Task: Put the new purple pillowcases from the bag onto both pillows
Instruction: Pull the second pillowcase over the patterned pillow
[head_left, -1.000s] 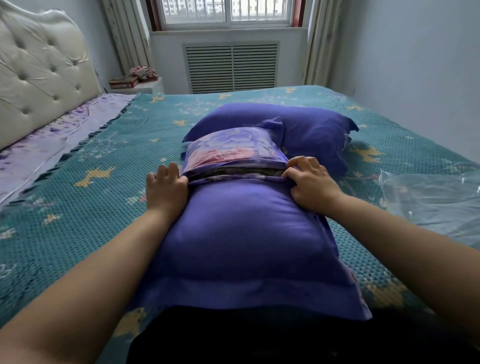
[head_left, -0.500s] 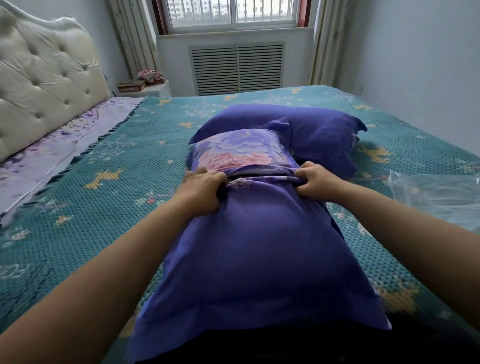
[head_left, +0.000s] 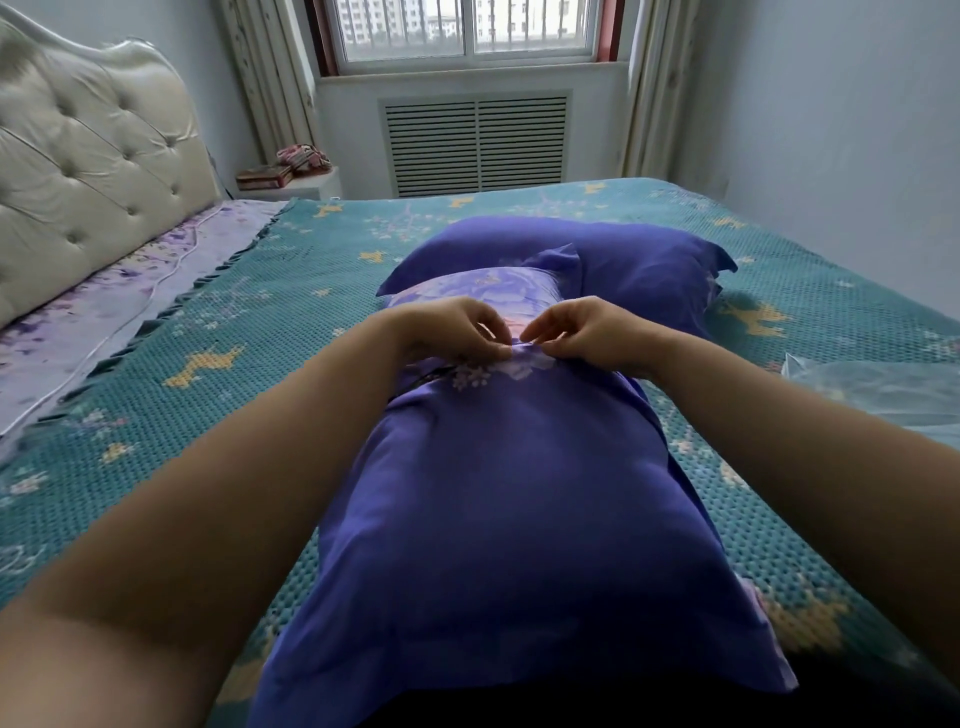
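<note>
A purple pillowcase covers most of the near pillow, which lies lengthwise in front of me. The pillow's floral end sticks out past the open edge. My left hand and my right hand meet at the middle of that edge, each pinching the floral hem between thumb and fingertips. Behind them a second pillow in a purple case lies crosswise on the bed.
The bed has a teal patterned cover and a tufted cream headboard on the left. A clear plastic bag lies at the right edge. A nightstand stands by the window wall.
My hands have slid inward from the pillow's two sides to the middle of the case's open edge, where they now pinch the hem. The case has come further up over the floral pillow.
</note>
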